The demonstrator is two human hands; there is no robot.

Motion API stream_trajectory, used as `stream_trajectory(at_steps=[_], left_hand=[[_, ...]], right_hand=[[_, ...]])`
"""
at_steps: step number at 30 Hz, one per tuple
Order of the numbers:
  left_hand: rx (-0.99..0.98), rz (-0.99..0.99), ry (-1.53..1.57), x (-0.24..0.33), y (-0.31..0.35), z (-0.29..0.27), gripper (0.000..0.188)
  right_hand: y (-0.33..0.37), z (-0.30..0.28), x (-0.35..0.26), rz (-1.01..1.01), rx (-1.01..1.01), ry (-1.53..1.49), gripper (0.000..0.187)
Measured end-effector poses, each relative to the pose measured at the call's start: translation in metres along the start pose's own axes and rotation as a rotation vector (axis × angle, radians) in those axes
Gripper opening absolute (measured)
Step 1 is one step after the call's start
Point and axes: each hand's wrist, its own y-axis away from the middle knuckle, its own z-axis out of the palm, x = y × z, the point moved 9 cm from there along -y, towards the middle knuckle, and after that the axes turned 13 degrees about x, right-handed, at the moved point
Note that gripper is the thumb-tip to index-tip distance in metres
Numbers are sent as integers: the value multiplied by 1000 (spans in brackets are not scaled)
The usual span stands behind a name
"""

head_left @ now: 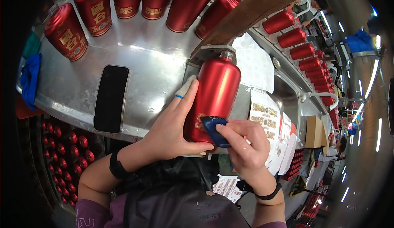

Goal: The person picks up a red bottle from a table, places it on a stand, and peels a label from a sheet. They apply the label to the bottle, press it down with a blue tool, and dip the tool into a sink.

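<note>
A glossy red bottle (217,84) with a clear neck lies on its side against a metal bracket (211,52), neck pointing away from me. My left hand (172,123) grips its left side, thumb around the base and fingers along the body. A pale finger cot (185,87) with a blue band covers one fingertip. Between the fingers of my right hand (249,144) is a dark blue scraper (215,130), its edge pressed on the bottle's lower part. Beside that edge a gold decal (200,121) shows, partly hidden by the scraper.
Several red bottles with gold decals (67,33) stand along the far edge of the metal table (143,59). A black phone (111,99) lies at left. Decal sheets (264,117) lie at right. A wooden beam (262,6) slants overhead. More bottles (67,154) fill the lower left.
</note>
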Motion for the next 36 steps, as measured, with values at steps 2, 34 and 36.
stream_trajectory(at_steps=[2,34,36], left_hand=[[-23,-13,-3,-2,-1,0,131],[55,9,-83,7,2,0,119],[39,19,-88,7,2,1,121]], right_hand=[[2,1,-6,-29,-18,24,48],[-17,16,-33,-95,-318,176,48],[-19,18,-40,-95,-360,133,49]])
